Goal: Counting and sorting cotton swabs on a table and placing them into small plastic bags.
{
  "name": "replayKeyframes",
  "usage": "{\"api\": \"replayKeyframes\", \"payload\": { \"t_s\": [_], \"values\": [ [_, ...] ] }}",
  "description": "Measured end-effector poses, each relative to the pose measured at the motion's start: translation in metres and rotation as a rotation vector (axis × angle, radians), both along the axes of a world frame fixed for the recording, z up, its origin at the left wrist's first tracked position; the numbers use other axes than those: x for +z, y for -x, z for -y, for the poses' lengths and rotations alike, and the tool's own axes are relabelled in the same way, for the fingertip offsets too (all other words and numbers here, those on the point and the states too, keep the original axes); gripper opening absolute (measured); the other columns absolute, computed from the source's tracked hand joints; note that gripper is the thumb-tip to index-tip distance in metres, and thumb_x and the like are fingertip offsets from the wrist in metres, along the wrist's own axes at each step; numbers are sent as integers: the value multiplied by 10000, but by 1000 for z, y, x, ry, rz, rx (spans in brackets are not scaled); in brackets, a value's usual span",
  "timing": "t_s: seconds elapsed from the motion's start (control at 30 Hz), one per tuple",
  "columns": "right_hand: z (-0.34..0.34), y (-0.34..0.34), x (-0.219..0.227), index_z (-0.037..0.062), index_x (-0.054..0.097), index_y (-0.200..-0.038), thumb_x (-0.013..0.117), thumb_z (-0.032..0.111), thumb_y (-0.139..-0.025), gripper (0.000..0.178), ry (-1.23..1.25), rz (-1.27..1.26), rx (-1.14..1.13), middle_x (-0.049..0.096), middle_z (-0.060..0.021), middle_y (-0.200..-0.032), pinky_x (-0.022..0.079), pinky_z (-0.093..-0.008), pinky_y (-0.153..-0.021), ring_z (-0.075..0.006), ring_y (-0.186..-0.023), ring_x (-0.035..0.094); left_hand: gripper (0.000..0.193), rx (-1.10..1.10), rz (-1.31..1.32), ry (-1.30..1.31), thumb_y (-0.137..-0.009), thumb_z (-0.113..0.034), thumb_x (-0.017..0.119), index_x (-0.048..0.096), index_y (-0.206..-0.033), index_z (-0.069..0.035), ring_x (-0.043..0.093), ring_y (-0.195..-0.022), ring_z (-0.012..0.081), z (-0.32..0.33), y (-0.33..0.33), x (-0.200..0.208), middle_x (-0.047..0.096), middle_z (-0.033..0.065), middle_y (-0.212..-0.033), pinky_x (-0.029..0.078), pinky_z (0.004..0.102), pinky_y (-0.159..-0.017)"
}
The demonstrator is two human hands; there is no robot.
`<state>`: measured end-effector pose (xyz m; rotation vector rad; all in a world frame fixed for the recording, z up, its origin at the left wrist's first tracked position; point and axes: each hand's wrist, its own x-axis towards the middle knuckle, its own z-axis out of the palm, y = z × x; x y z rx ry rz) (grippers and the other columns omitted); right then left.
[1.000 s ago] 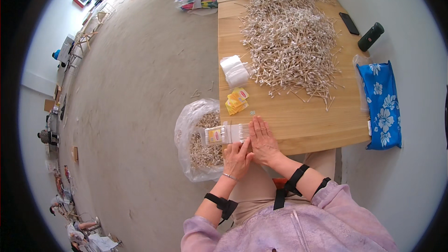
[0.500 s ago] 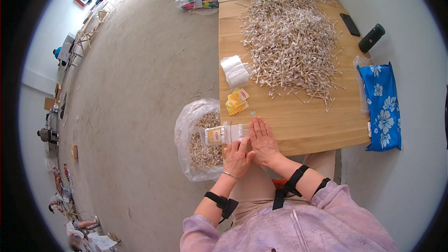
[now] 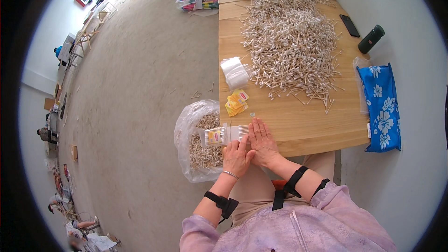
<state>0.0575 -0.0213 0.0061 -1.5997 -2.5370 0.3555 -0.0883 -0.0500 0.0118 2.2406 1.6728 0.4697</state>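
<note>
A clear plastic sleeve of cotton swabs with a yellow card point(image 3: 215, 136) lies at the table's left edge, its left end sticking out over the bag below. To its right is a row of cotton swabs point(image 3: 243, 131) side by side, partly covered by my fingers. My right hand point(image 3: 263, 143) lies flat on the table against the right ends of that row, fingers stretched. At the table's front left corner is my left hand point(image 3: 238, 157), thumb spread toward my right hand and a fingertip touching the row. Some of its fingers are bent, and their undersides are hidden.
A large heap of loose swabs point(image 3: 294, 42) covers the table's far part. Yellow cards point(image 3: 237, 102) and clear sleeves point(image 3: 234, 72) sit along the left edge. Below stands an open plastic bag of swabs point(image 3: 184, 147). At right are a blue floral pack point(image 3: 383, 107), dark bottle point(image 3: 371, 38) and phone point(image 3: 349, 25).
</note>
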Motion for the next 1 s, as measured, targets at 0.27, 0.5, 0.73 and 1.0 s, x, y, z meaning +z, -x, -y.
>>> {"api": "replayKeyframes", "payload": {
  "t_s": [0.27,0.5,0.73,1.0],
  "values": [
    [0,1,-4,-98,190,-1415,458,366,-811,808,0,-44,-15,102,-267,-1508,27,-449,-1160,-379,-1425,47,636,35,-13,21,-885,-465,515,401,-1384,-88,507,-884,278,-6,-4,2,515,99,-923,374,392,-738],
    [1,0,-3,-101,191,-1413,463,366,-809,811,-13,-47,-19,114,-269,-1505,37,-449,-1160,-378,-1424,59,607,28,-35,19,-879,-422,537,415,-1378,-100,510,-884,272,-5,-5,5,517,94,-913,380,394,-732],
    [1,1,-4,-111,194,-1403,509,380,-792,845,-46,-53,-12,126,-282,-1497,67,-458,-1158,-390,-1416,88,577,49,1,25,-853,-211,550,386,-1396,-105,534,-882,277,-8,-5,2,538,93,-924,391,399,-729],
    [0,-1,0,-92,171,-1415,555,488,-787,937,-14,-70,-18,128,-266,-1499,56,-452,-1160,-375,-1421,71,678,41,-34,113,-766,-116,593,366,-1404,-97,552,-887,284,-16,-7,6,550,95,-922,409,408,-732]
  ]
}}
